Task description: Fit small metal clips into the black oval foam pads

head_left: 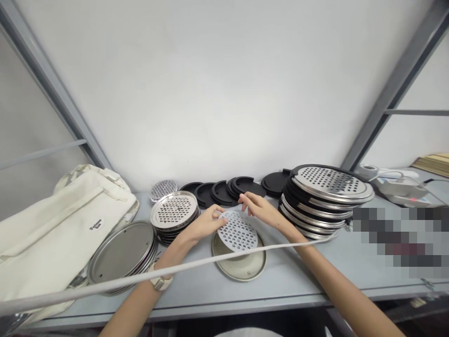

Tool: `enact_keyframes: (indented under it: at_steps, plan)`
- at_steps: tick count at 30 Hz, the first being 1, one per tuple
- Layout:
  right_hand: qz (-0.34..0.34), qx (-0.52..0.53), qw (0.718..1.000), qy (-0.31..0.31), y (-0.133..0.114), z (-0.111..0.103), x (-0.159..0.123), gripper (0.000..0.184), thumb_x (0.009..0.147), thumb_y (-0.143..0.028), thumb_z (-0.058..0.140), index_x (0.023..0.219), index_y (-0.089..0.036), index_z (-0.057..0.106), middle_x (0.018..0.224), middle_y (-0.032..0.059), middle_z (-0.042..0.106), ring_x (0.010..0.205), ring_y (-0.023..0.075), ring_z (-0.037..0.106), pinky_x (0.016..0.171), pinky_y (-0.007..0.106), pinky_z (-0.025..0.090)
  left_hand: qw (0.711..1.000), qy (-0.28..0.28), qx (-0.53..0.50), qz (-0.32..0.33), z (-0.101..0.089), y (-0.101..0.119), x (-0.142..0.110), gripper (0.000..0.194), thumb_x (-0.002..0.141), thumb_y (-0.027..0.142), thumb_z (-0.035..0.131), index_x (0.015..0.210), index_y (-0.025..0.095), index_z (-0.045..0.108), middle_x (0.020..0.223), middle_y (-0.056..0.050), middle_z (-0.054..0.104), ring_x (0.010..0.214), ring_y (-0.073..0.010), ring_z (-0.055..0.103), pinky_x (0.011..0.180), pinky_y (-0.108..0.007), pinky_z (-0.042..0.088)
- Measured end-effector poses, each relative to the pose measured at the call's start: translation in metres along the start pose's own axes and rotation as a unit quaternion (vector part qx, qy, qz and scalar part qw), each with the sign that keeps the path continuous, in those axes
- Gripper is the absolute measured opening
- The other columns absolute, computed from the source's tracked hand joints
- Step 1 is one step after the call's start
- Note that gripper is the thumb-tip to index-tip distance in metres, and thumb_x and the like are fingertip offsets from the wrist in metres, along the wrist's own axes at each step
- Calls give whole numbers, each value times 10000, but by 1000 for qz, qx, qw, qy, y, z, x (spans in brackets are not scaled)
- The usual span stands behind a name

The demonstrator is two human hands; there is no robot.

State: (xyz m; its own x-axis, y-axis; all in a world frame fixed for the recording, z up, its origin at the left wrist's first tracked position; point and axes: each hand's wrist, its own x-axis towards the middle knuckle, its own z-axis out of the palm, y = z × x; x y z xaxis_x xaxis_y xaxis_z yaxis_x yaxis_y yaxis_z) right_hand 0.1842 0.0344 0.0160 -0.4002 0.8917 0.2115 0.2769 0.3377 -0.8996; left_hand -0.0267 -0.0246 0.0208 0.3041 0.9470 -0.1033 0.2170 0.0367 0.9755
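Observation:
A round light-grey perforated disc (238,232) is tilted over a shallow metal lid-like plate (242,269) on the table. My left hand (206,223) grips the disc at its upper left edge, thumb on the face. Just above the disc's upper right edge is my right hand (258,209), its fingers bent and apart, with nothing visible in them. Left of my left hand stands a stack of round metal plates with perforated discs (175,210). Several black round rings and trays (220,192) lie behind my hands, by the wall.
A tall stack of black-rimmed metal plates (315,201) stands at the right. Grey metal lids (122,252) are piled at the left beside a cream cloth bag (70,224). A pale cord (168,271) crosses in front of my forearms. Another perforated disc (163,190) lies near the wall.

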Motion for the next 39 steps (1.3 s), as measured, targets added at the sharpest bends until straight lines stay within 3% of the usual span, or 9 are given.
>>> enact_keyframes:
  at_steps: [4, 10, 13, 16, 21, 29, 39]
  plan:
    - [-30, -131, 990, -46, 4, 2, -3, 429, 881, -550, 426, 739, -168, 561, 634, -16, 536, 578, 113, 478, 529, 225, 370, 999, -38, -25, -3, 4, -19, 14, 441, 743, 419, 697, 1030, 167, 477, 834, -21, 613, 715, -133, 601, 653, -265, 444]
    - [-18, -99, 982, -160, 6, -1, -4, 332, 821, -478, 546, 821, -150, 596, 611, -40, 475, 559, 99, 422, 506, 210, 327, 997, -74, 3, 28, 6, -26, 11, 325, 825, 429, 596, 1002, 169, 513, 813, -12, 589, 715, -126, 579, 656, -251, 444]
    - [-12, -85, 977, -193, 7, -2, -4, 286, 816, -430, 551, 837, -150, 605, 613, -41, 489, 561, 99, 434, 524, 209, 348, 983, -4, 143, 114, 5, -20, 8, 246, 903, 387, 457, 872, 169, 564, 800, -19, 594, 741, -141, 565, 677, -261, 442]
    - [-3, -92, 971, -221, 8, -2, -5, 238, 804, -368, 559, 853, -143, 622, 617, -32, 525, 564, 102, 461, 533, 210, 367, 940, 82, 267, 198, 4, -15, 7, 232, 917, 283, 402, 816, 181, 584, 834, -30, 624, 802, -160, 575, 756, -284, 435]
    - [-1, -127, 971, -205, 6, 3, -8, 218, 789, -330, 585, 894, -142, 617, 645, -18, 575, 582, 109, 502, 520, 202, 369, 899, 111, 358, 228, 5, -20, 8, 190, 892, 186, 396, 816, 188, 570, 813, -28, 601, 777, -159, 570, 726, -275, 416]
    - [-27, -174, 966, -191, 1, 5, -10, 237, 811, -378, 588, 844, -148, 633, 606, -26, 547, 562, 107, 480, 500, 199, 339, 853, 111, 467, 204, 6, -28, 8, 199, 933, 233, 364, 855, 194, 543, 809, -27, 543, 695, -156, 539, 640, -275, 370]
    - [-37, -133, 977, -159, 16, 3, -4, 225, 798, -373, 598, 842, -152, 612, 689, 9, 624, 643, 137, 568, 575, 232, 426, 834, 90, 501, 214, 7, -26, 6, 209, 943, 226, 353, 817, 184, 514, 814, -32, 551, 731, -167, 557, 656, -276, 368]
